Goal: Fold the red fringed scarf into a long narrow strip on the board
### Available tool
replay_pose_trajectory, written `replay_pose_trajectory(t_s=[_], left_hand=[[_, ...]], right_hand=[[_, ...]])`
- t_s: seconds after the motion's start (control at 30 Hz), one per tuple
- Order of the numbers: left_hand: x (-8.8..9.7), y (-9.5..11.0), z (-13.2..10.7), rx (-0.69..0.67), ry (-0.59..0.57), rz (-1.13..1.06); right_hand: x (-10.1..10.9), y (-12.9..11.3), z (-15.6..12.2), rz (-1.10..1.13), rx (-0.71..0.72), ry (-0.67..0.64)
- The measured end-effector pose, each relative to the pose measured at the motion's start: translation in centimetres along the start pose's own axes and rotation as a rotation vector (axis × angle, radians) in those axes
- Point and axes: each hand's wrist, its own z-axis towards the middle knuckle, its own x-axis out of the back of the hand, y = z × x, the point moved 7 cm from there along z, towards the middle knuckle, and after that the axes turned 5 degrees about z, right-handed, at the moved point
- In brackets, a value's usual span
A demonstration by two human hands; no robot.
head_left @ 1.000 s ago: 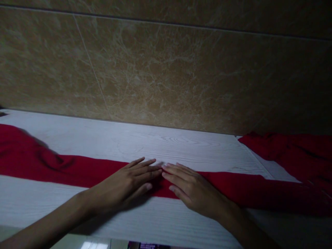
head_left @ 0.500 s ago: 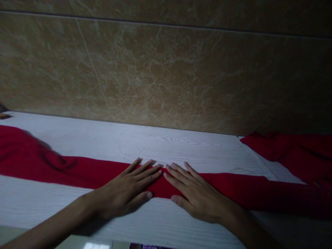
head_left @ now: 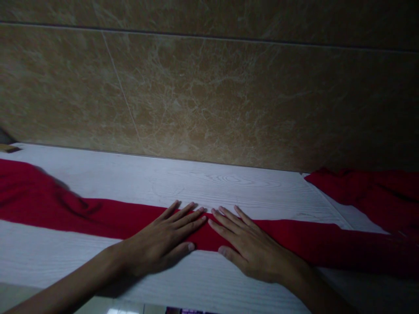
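A long strip of red cloth point(head_left: 206, 237) lies across the white wood-grain table, running from the left edge of the view to the right. My left hand point(head_left: 163, 240) rests flat on its middle, fingers spread and pointing up and to the right. Close beside it, my right hand point(head_left: 252, 246) also lies flat on the cloth, its fingers angled up and to the left. The fingertips of both hands nearly meet and reach the cloth's far edge. On the left the fabric is wrinkled and bunched; between and around the hands it looks smooth.
Behind the white table point(head_left: 183, 179) rises a brown marbled tile wall point(head_left: 203, 100). More red fabric point(head_left: 369, 192) is heaped at the right by the wall. A small wooden piece point(head_left: 9, 148) sits at the far left corner. Tiled floor shows below the near edge.
The whole view has shifted slightly. Both hands keep the same flat pose on the cloth, which shows no visible change.
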Motion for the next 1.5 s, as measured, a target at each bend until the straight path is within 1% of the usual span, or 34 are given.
replay_pose_trajectory(t_s=[0.1,0.17,0.2,0.3,0.37,0.43,0.53,0.6,0.67,0.73,0.83,0.9,0.97,1.03,1.1,1.17,1.23,1.33,1.4,1.5], left_hand=[[0.1,0.1,0.0,0.015,-0.021,-0.016],[0.5,0.0,0.1,0.028,-0.007,-0.042],[0.9,-0.2,0.3,0.050,0.019,-0.057],[2.2,-1.5,0.9,0.178,0.146,-0.074],[2.7,-2.4,1.6,0.231,0.202,-0.078],[2.8,-2.8,2.2,0.234,0.218,-0.113],[2.9,-3.1,2.7,0.223,0.230,-0.242],[3.1,-3.4,2.8,0.255,0.224,-0.331],[3.1,-3.6,2.7,0.308,0.195,-0.394],[3.0,-3.8,2.7,0.340,0.150,-0.420],[2.9,-3.7,2.8,0.338,0.118,-0.400],[2.8,-3.6,3.0,0.322,0.128,-0.362],[2.9,-3.4,3.0,0.302,0.162,-0.297],[3.1,-3.0,2.8,0.269,0.213,-0.209],[3.3,-2.6,2.4,0.225,0.248,-0.122],[3.1,-2.3,1.7,0.178,0.231,-0.052],[2.3,-2.2,1.0,0.153,0.169,-0.008],[0.9,-2.2,0.0,0.140,0.062,0.015],[0.3,-2.2,-0.4,0.127,0.037,0.018],[0.0,-2.1,-0.6,0.102,0.044,0.019]], right_hand=[[0.2,-0.1,-0.2,0.010,0.009,-0.001],[0.7,0.0,-0.2,0.034,0.011,0.039],[1.1,0.2,-0.2,0.039,-0.005,0.091],[2.6,1.3,0.1,-0.015,-0.118,0.322],[3.1,1.9,0.5,-0.075,-0.173,0.410],[3.0,2.1,1.2,-0.105,-0.182,0.418],[3.1,2.2,1.8,-0.084,-0.168,0.418],[3.4,2.3,2.0,-0.026,-0.169,0.427],[3.7,2.5,2.0,0.042,-0.188,0.433],[3.8,2.8,2.0,0.070,-0.217,0.418],[3.8,3.5,2.4,0.030,-0.282,0.371],[3.8,4.0,2.6,-0.015,-0.323,0.346],[3.8,4.1,2.6,-0.063,-0.351,0.339],[4.1,3.6,2.5,-0.121,-0.334,0.365],[4.4,2.5,2.1,-0.171,-0.270,0.412],[4.2,1.1,1.8,-0.188,-0.176,0.419],[3.3,0.2,1.5,-0.177,-0.104,0.350],[1.2,-0.2,1.3,-0.133,-0.064,0.170],[0.2,0.2,1.2,-0.103,-0.077,0.091],[0.1,0.5,1.0,-0.077,-0.083,0.054]])
